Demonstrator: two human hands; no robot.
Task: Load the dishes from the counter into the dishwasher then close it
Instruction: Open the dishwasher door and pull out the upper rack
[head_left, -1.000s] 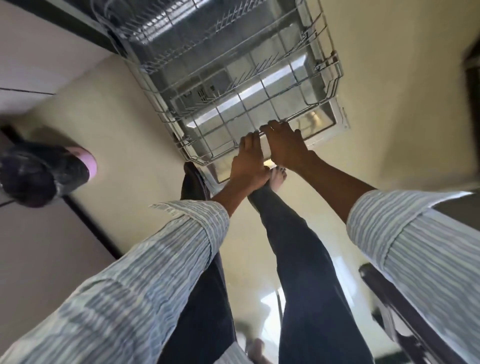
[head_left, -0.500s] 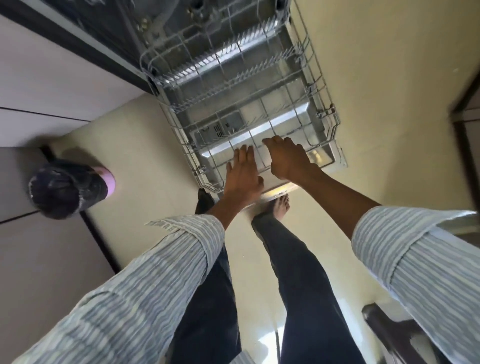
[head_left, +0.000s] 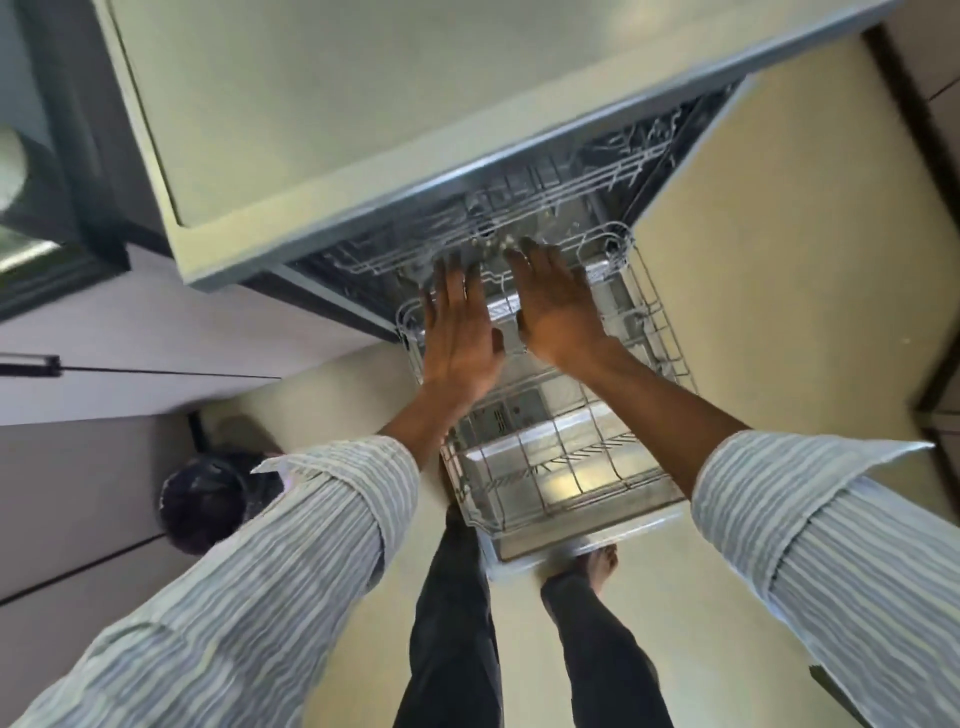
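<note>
The dishwasher stands open under the pale counter (head_left: 363, 104). Its empty wire lower rack (head_left: 563, 470) is pulled out over the lowered door (head_left: 587, 540). Above it, the wire upper rack (head_left: 615, 244) sticks partly out of the tub. My left hand (head_left: 460, 332) and my right hand (head_left: 558, 306) are stretched flat side by side, fingers apart, holding nothing. Their fingertips reach the front of the upper rack; whether they touch it is blurred. No dishes show in either rack.
A dark round bin with a pink rim (head_left: 202, 499) stands on the floor to the left, against grey cabinet fronts (head_left: 104, 467). My legs and a bare foot (head_left: 602, 564) are right at the door's front edge. A dark chair part (head_left: 831, 686) shows at the lower right.
Both hands left the front edge of the lower rack and rose forward to the upper rack. The view tilted up, bringing the counter in.
</note>
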